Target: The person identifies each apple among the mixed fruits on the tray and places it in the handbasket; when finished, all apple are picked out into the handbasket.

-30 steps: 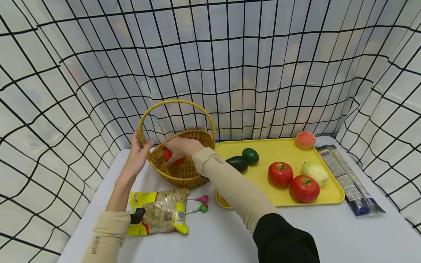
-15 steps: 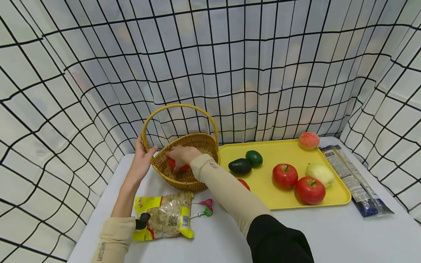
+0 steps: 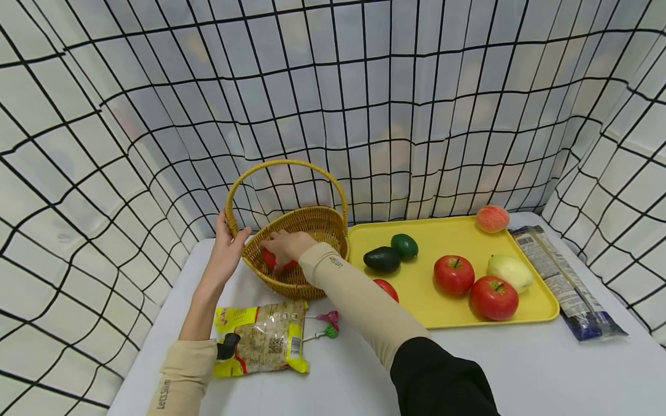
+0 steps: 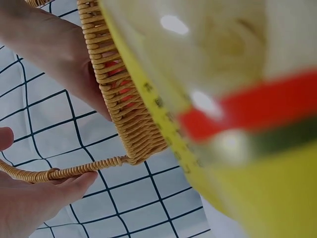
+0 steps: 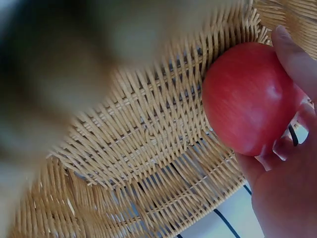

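Observation:
In the head view a wicker basket with a tall arched handle stands on the table. My left hand holds the left foot of the handle, fingers behind and thumb in front; the left wrist view shows this handle between thumb and fingers. Reaching inside the basket, my right hand grips a red apple. Close up in the right wrist view, thumb and fingers curl round the apple, which lies against the woven wall. Part of the apple is hidden by my hand.
A yellow tray at right bears red apples, avocados, a peach and a pale yellow fruit. Before the basket lie a food bag and two lollipops. A long packet lies far right.
My right hand has gone slightly lower into the basket with the apple since a second ago. The left hand keeps its hold on the handle. The whole view has shifted a little.

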`<state>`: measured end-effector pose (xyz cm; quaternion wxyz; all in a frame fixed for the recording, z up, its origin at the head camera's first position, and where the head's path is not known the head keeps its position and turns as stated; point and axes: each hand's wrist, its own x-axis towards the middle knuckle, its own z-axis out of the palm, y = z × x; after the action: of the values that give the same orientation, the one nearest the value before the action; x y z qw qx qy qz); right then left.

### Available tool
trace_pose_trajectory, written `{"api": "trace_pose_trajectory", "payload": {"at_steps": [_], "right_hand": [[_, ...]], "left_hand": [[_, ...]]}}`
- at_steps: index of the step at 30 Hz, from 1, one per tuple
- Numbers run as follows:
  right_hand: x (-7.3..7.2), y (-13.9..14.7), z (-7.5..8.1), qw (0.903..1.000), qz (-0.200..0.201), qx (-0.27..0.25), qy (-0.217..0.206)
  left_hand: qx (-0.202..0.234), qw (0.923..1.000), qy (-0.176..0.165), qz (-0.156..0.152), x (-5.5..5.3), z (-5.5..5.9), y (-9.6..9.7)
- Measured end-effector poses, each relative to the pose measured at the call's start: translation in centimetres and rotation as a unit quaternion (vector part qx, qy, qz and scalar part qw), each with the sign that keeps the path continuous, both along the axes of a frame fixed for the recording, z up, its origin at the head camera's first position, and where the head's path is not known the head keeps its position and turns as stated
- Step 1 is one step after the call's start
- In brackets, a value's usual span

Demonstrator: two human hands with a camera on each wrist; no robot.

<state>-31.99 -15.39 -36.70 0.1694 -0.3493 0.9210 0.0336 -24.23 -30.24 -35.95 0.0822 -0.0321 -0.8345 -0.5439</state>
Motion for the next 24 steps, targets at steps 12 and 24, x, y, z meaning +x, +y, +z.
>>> {"api": "trace_pose_trajectory", "payload": {"at_steps": [12, 24], "right_hand": [[-0.2, 0.2, -0.2, 0.9998, 0.012, 0.013, -0.004], [-0.2, 6.0, 2.9, 0.9916, 0.078, -0.1, 0.025]], "left_hand": [[-0.003, 1.0, -0.008, -0.001, 0.1, -0.6, -0.3], [0.004, 0.9999, 0.007, -0.012, 0.0, -0.2, -0.3]]}}
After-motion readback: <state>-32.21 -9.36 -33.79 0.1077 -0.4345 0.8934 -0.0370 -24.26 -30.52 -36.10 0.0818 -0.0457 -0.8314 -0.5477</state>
